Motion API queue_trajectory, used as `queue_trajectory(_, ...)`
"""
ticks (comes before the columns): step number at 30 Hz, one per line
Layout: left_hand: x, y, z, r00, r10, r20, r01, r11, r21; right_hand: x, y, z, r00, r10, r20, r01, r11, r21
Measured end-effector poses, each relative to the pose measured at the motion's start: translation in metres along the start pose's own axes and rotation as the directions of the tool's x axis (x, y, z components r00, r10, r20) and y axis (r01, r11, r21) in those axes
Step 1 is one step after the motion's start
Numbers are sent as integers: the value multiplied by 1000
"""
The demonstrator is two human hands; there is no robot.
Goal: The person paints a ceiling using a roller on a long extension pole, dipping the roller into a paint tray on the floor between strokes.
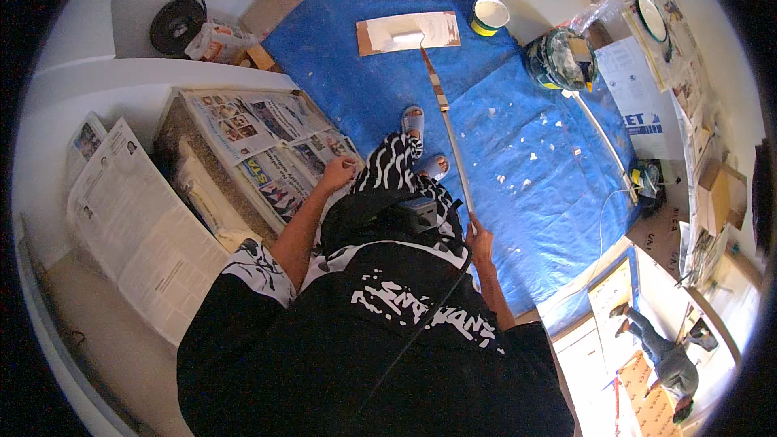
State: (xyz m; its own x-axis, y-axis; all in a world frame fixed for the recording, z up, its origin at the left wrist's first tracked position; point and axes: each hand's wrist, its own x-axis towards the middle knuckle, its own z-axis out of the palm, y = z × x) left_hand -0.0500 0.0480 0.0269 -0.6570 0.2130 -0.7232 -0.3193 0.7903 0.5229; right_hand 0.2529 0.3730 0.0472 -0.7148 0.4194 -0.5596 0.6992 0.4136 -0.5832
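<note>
Black shirt [324, 356], right grip [479, 239] around pole [455, 154]

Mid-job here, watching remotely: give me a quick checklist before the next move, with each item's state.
1. Right hand gripping pole: ok.
2. Left hand free: ok, looks empty.
3. Roller pressed on board: cannot tell; it shows over it.
4. Both sandals on blue sheet: ok.
5. Sheet clean: not ok, scattered pale flecks.
6. Paint level in tub: cannot tell.
</note>
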Motion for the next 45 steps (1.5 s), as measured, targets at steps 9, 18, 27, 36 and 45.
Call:
queue_trajectory(9,15,-46,-1,980,-173,102,165,983,80,34,-6,-5,985,-136,-107,136,991,-10)
queue_trajectory(18,43,-26,-17,996,45,78,-57,987,152,54,-14,3,988,-142,-55,145,988,55)
queue_trajectory(27,27,-3,0,994,32,105,-50,984,173,-16,19,21,974,-151,-166,161,986,48)
queue_trajectory(36,2,-43,11,993,-57,99,40,986,162,-52,10,-3,979,195,51,-195,981,9)
queue_trajectory(45,-1,-58,12,993,-50,105,27,978,207,-2,17,19,994,-51,-97,57,996,62)
